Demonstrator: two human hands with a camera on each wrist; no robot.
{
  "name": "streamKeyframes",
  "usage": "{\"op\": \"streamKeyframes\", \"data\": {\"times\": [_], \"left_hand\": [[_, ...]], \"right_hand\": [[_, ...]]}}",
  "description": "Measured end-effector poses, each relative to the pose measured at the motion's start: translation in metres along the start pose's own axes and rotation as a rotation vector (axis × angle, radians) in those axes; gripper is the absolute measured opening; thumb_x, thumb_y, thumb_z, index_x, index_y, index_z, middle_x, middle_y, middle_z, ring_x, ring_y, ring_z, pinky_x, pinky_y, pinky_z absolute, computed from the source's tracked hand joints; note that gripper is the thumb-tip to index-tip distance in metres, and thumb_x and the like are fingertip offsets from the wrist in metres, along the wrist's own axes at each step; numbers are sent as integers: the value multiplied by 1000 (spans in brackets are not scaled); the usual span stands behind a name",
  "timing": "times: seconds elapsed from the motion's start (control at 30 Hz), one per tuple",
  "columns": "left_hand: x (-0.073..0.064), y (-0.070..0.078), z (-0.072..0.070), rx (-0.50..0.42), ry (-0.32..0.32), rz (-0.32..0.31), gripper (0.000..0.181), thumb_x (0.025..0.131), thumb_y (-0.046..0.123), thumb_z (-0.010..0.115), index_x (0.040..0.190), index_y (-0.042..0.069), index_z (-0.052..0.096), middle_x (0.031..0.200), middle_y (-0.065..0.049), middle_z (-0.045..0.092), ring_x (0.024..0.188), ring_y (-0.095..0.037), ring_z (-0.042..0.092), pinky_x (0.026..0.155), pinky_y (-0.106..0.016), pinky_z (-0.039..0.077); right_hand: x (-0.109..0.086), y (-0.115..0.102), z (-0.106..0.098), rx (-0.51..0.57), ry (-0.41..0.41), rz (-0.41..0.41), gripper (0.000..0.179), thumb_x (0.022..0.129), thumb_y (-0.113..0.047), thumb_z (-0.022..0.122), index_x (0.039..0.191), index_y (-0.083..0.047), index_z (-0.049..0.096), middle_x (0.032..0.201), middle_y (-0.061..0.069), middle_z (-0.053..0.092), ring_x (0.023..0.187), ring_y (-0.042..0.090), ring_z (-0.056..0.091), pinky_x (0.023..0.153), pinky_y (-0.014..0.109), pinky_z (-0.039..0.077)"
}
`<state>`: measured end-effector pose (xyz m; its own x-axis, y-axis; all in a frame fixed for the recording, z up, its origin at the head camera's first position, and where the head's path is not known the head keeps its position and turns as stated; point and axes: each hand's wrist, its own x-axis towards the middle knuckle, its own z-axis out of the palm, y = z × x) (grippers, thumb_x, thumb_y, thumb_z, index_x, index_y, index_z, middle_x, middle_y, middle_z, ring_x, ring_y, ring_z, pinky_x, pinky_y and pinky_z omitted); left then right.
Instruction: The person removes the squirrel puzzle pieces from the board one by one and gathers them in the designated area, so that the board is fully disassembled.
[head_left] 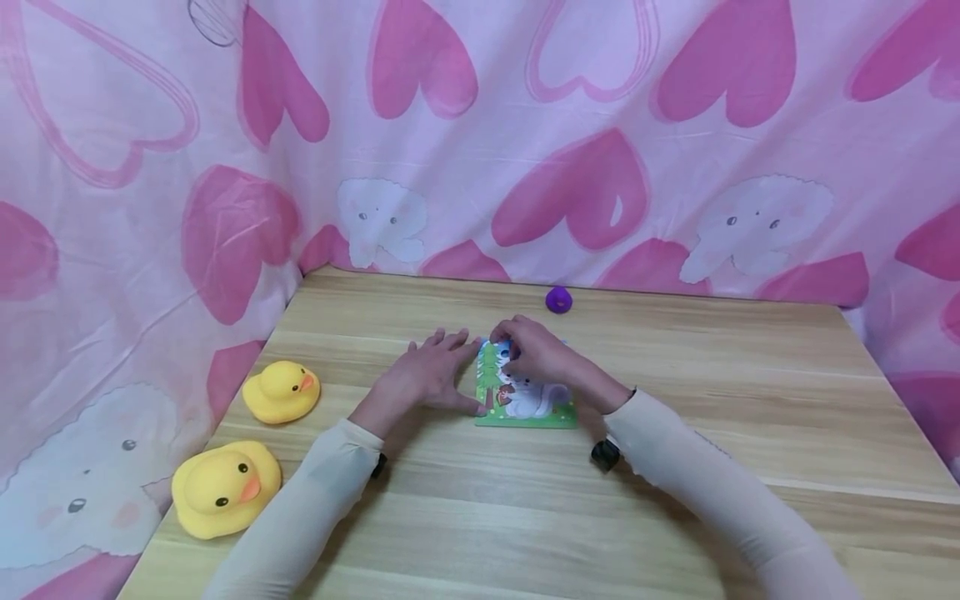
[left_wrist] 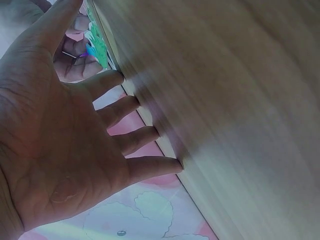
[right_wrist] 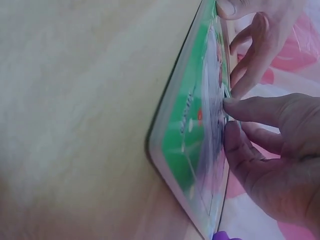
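Observation:
A flat picture puzzle (head_left: 534, 411) with a green border and a pale animal drawn on it lies on the table. My left hand (head_left: 423, 375) rests beside its left edge, fingers spread; the thumb and index fingertip reach the board's edge. In the left wrist view those fingertips (left_wrist: 172, 164) touch the tabletop. Over the upper part of the puzzle (right_wrist: 175, 150), my right hand (head_left: 536, 352) pinches a thin puzzle piece between thumb and fingers, low against the board. The right hand (right_wrist: 285, 155) hides most of that piece.
Two yellow rubber ducks, a smaller one (head_left: 279, 393) and a larger one (head_left: 227, 490), sit along the table's left edge. A small purple object (head_left: 558, 300) lies near the back edge. Pink heart-patterned cloth (head_left: 450, 150) hangs behind and at the left of the wooden table (head_left: 480, 517).

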<state>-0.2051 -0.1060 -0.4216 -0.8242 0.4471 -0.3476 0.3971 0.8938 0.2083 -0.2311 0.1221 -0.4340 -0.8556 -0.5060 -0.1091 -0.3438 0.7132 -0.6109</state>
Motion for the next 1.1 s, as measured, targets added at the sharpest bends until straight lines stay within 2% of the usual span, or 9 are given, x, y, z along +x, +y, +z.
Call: {"op": "streamKeyframes", "data": {"times": [0.2,0.4,0.53,0.7,0.8,0.93,1.1], "left_hand": [[2,1,0,-8,-6,-1,117,77,80,76,170,34,21,180,-2,16,167,-41,10,127,-75,19],[1,1,2,-35,-9,-19,118,76,77,79,170,34,22,180,-2,16,167,-40,9,128,-75,17],[-2,1,4,-57,-11,-25,118,76,75,80,170,33,23,180,-2,17,167,-40,9,128,-75,17],[-3,1,5,-53,-4,-24,117,76,76,79,170,32,24,180,-2,18,167,-40,10,128,-74,17],[-3,1,5,-56,-1,-22,117,76,76,80,170,32,24,180,-2,18,167,-40,10,128,-74,17],[-3,2,5,-58,1,-21,117,76,75,80,169,33,24,180,-1,18,167,-39,9,128,-74,16],[-3,2,4,-49,12,-18,117,76,76,80,169,33,25,180,-1,18,167,-39,10,128,-74,17]], "right_hand": [[-3,6,-6,103,35,10,48,89,-1,81,133,-5,65,120,12,64,100,22,65,87,32,60],[-20,25,-27,205,108,20,49,90,-3,81,136,-8,64,128,10,68,110,26,68,96,40,63],[-38,52,-42,178,151,10,49,90,-3,80,137,-9,64,129,13,68,107,27,69,92,39,63],[-63,89,-53,144,175,74,49,89,-3,80,135,-10,65,123,13,67,102,26,67,85,32,61],[-77,105,-58,146,163,120,47,91,-3,80,135,-11,64,119,13,65,102,27,64,85,31,59],[-91,121,-64,143,139,158,45,94,-8,79,135,-15,64,119,10,64,104,27,61,86,31,57],[-99,130,-69,127,110,152,44,95,-10,79,136,-17,66,123,9,64,106,27,57,88,29,55]]}}
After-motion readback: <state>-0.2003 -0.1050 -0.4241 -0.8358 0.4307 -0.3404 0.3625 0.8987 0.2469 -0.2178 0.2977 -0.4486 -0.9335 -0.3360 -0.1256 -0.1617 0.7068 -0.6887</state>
